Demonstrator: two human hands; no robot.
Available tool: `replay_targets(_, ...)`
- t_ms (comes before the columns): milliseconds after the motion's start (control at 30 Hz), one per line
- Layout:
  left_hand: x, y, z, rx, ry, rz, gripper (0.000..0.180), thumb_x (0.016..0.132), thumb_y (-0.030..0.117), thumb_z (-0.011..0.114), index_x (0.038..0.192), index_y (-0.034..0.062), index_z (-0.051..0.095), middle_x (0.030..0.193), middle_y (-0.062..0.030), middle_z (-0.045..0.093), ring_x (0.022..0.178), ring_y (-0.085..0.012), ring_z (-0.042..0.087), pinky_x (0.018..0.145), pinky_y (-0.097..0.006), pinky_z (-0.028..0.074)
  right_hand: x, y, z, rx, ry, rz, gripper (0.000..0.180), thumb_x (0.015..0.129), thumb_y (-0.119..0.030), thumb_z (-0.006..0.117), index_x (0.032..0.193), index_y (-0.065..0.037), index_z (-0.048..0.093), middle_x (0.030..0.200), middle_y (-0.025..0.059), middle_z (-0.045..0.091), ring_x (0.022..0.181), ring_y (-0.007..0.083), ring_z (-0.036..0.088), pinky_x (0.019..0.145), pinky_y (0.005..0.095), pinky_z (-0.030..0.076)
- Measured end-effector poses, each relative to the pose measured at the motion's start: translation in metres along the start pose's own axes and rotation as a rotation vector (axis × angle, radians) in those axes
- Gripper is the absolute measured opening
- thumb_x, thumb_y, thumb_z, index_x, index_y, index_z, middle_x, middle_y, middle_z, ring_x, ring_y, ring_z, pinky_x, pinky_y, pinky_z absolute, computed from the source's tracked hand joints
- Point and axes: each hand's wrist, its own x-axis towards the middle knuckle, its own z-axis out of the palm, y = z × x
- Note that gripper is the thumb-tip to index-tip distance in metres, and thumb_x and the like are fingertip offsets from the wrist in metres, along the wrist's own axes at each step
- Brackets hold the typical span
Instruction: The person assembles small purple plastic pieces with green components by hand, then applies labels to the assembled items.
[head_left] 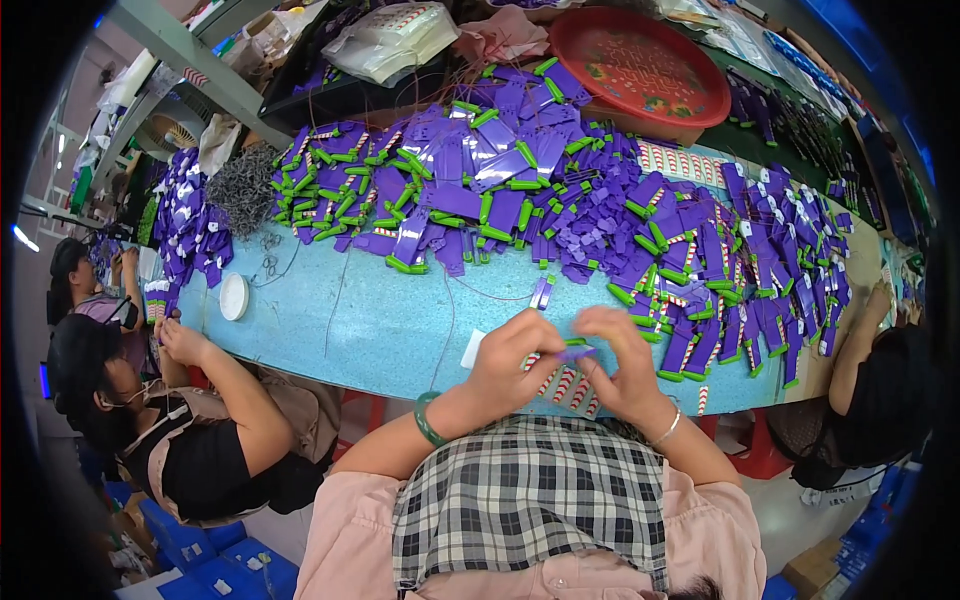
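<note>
Here, left grip (510, 358) pinching purple piece (577, 353), long axis sideways; right grip (632, 370) unclear.

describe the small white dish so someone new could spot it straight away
On the blue table, look left from the left hand to the tangled grey heap beside a purple pile. The white dish sits just in front of that heap, near the table's edge. It is round and shallow, unlike the loose, heaped parts behind it.

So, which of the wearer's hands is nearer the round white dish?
Left. The left hand is to the right of the round white dish; the right hand is farther right.
</note>
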Motion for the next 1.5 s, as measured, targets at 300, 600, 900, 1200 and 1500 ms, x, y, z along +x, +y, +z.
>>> replay_targets(300, 0.036, -0.041, 0.012, 0.771, -0.244, -0.320, 0.023, 0.075, 0.018, 0.071, 0.083, 0.0041, 0.055, 0.092, -0.0098, 0.052, 0.080, -0.0296, 0.061, 0.062, -0.042, 0.052, -0.017, 0.034, -0.004, 0.793, 0.132, 0.571, 0.033, 0.087, 0.005, 0.049, 0.120, 0.001, 0.053, 0.103, 0.0053, 0.048, 0.092, 0.0115, 0.054, 0.077, 0.0308, 0.057)
replay_targets(600, 0.017, -0.019, -0.003, -0.602, 0.134, -0.617, 0.013, 0.080, -0.008, 0.063, 0.091, -0.0007, 0.061, 0.097, -0.0095, 0.063, 0.087, -0.0163, 0.063, 0.076, -0.028, 0.053, -0.028, 0.027, 0.005, 0.595, 0.068, 0.527, 0.044, 0.078, 0.008, 0.063, 0.119, -0.008, 0.062, 0.091, 0.0032, 0.048, 0.078, 0.0096, 0.051, 0.069, 0.0240, 0.054)
replay_targets(900, 0.005, -0.007, -0.004, -0.805, 0.225, -0.664, 0.009, 0.082, -0.007, 0.063, 0.089, -0.0016, 0.061, 0.094, -0.0084, 0.065, 0.086, -0.0151, 0.064, 0.080, -0.027, 0.053, -0.013, 0.017, 0.005, 0.183, -0.012, 0.189, 0.047, 0.069, 0.007, 0.069, 0.112, -0.014, 0.068, 0.069, 0.0021, 0.047, 0.059, 0.0144, 0.046, 0.054, 0.0265, 0.038)
replay_targets(1200, -0.004, 0.003, -0.006, -0.522, -0.145, -0.728, 0.017, 0.082, 0.001, 0.067, 0.099, -0.0010, 0.065, 0.092, -0.0052, 0.068, 0.082, -0.0099, 0.063, 0.072, -0.022, 0.051, -0.008, 0.016, -0.011, 0.450, -0.355, 0.488, 0.034, 0.069, 0.003, 0.073, 0.102, -0.005, 0.069, 0.072, 0.0015, 0.056, 0.070, 0.0116, 0.054, 0.063, 0.0252, 0.044)
replay_targets(1500, 0.007, 0.023, -0.036, 0.005, -0.292, -0.317, 0.015, 0.069, 0.001, 0.075, 0.078, 0.0000, 0.062, 0.099, -0.0088, 0.057, 0.084, -0.0183, 0.059, 0.069, -0.029, 0.046, 0.030, 0.020, -0.007, 0.420, -0.440, 0.055, 0.024, 0.072, -0.013, 0.075, 0.092, -0.007, 0.065, 0.080, 0.0034, 0.062, 0.063, 0.0153, 0.059, 0.055, 0.0285, 0.046)
